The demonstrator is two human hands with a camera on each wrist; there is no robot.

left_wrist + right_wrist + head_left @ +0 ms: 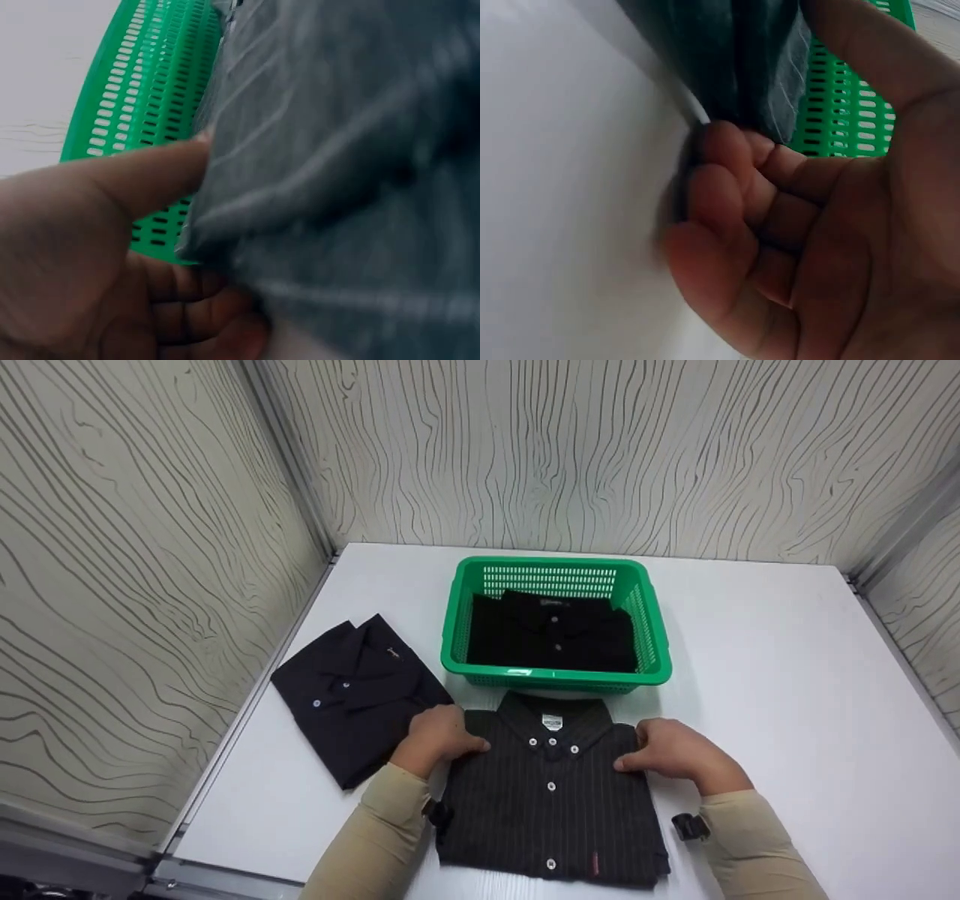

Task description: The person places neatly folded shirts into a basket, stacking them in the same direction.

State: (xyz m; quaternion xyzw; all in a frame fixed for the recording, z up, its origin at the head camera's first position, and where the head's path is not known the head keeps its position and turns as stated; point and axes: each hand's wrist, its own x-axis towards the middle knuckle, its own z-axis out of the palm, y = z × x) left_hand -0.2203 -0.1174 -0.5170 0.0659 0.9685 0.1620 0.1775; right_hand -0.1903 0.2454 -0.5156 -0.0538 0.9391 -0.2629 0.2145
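A folded dark pinstriped shirt [555, 817] with white buttons and a buttoned collar lies in front of me, collar toward the basket. My left hand [440, 733] grips its left shoulder edge, thumb on top. At the opposite shoulder my right hand [671, 748] holds the edge the same way. The left wrist view shows the thumb against the striped cloth [337, 157], with the other fingers curled at its underside. In the right wrist view, curled fingers [716, 202] sit at the lower edge of the dark cloth [712, 52].
Just beyond the shirt stands a green plastic basket [555, 676] holding folded black clothing [551, 641]. A folded navy shirt [352, 697] lies angled on the left of the white table [795, 720], its near corner beside my left hand. Patterned wall panels [600, 457] enclose the back and sides.
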